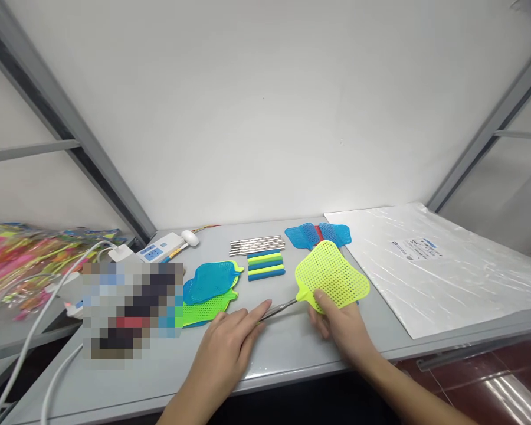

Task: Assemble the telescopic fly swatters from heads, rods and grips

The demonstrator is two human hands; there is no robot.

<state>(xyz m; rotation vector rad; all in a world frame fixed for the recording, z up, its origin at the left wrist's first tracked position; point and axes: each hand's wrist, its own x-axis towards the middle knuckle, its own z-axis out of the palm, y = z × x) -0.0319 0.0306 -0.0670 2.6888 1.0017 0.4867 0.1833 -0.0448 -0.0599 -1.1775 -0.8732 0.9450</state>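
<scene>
Right hand (340, 327): closed on the yellow mesh head (331, 274), thumb on its face, fingers behind
Left hand (232, 339): closed on the near end of the metal rod (283, 307), far end meeting the yellow head's neck
Yellow mesh head: held above the surface (292, 348), right of centre, tilted
Front edge (292, 376): just below both wrists; bare strip between the hands
Grip sleeves (265, 265): blue and yellow, side by side beyond the hands
Loose rods (256, 245): in a row behind the sleeves, near the wall (265, 118); open gap to their right
Left pile (215, 282): blue and green mesh heads, overlapping, near the left hand
Far heads (301, 236): blue, with a bit of red, partly behind the yellow one
White package (389, 283): flat, filling the right end, little room beside the right hand
Package label (418, 248): small print with a blue patch, too small to read
Power strip (159, 248): back left, blue socket panels
Pixelated patch (133, 313): left side, contents impossible to tell
</scene>
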